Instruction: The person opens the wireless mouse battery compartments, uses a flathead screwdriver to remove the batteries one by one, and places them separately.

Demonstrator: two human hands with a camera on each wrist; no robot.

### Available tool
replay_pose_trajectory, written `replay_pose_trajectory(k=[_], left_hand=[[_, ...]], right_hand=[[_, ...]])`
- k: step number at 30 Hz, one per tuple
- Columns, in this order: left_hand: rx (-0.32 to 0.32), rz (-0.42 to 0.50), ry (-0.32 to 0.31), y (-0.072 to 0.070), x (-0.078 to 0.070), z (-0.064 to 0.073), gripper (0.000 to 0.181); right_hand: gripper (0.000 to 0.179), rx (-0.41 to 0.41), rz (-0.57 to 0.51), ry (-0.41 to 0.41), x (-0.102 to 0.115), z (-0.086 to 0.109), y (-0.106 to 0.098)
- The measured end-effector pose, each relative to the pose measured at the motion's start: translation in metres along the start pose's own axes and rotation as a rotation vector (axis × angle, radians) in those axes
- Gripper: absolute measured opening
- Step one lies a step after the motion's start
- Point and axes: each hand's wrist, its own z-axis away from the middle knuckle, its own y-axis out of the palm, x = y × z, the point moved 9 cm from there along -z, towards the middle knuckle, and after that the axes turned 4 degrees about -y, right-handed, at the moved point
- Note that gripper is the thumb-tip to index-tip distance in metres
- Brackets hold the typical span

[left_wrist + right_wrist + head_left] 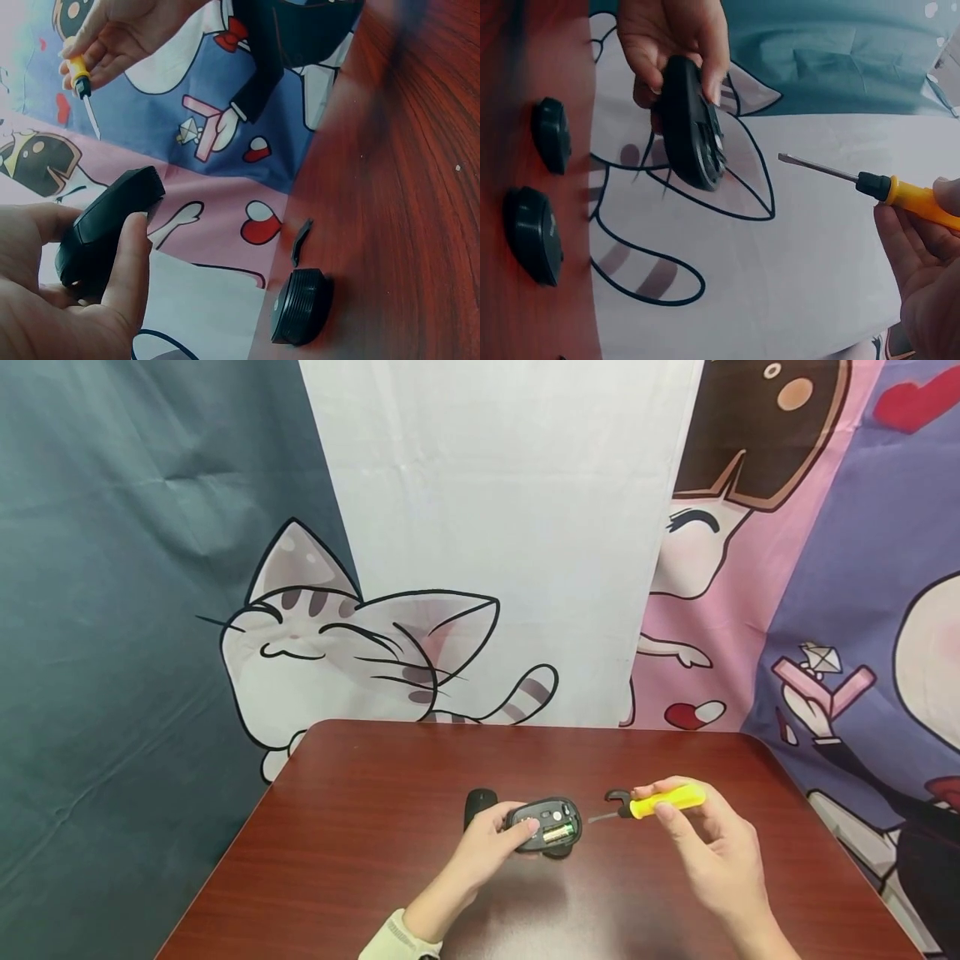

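My left hand (491,843) holds a black computer mouse (557,817) above the table with its underside facing up. A battery (558,834) shows in the open compartment on that underside, and the thumb lies across its left part. In my right hand (716,852) is a screwdriver (666,801) with a yellow handle, pinched between thumb and fingers. Its flat metal tip (787,158) points toward the mouse, a small gap apart from it. The left wrist view shows the mouse (112,217) from the side, between thumb and fingers.
A dark mouse (478,805) stands on the table behind my left hand. Another (534,236) sits beside it in the right wrist view, mostly hidden below the held mouse in the head view. A thin curved black piece (618,796) lies behind the screwdriver on the reddish-brown table (360,793).
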Motion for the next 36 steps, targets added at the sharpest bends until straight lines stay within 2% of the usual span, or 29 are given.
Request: replay_pose_trajectory(k=[5,10,16,24,32,36], left_hand=[[-0.013,-0.002,-0.006,0.001,0.001,-0.001,0.04],[-0.015,-0.037,-0.008,0.001,0.0,0.0,0.04],[-0.022,-0.09,-0.013,0.001,0.0,0.0,0.039],[-0.064,-0.062,-0.013,-0.003,0.002,-0.002,0.036],[-0.069,-0.012,-0.017,-0.004,0.002,-0.003,0.036],[-0.035,0.045,-0.012,-0.002,0.0,-0.002,0.035]], right_hand=[[0.032,0.014,0.06,-0.056,0.005,0.004,0.01],[0.034,0.024,0.11,-0.073,0.005,0.008,0.017],[0.037,0.018,0.1,-0.093,0.004,0.01,0.022],[0.041,-0.001,0.075,-0.156,0.007,0.012,0.024],[0.038,0.013,0.122,-0.081,0.0,0.014,0.024],[0.04,0.002,0.123,-0.107,0.002,0.014,0.025]])
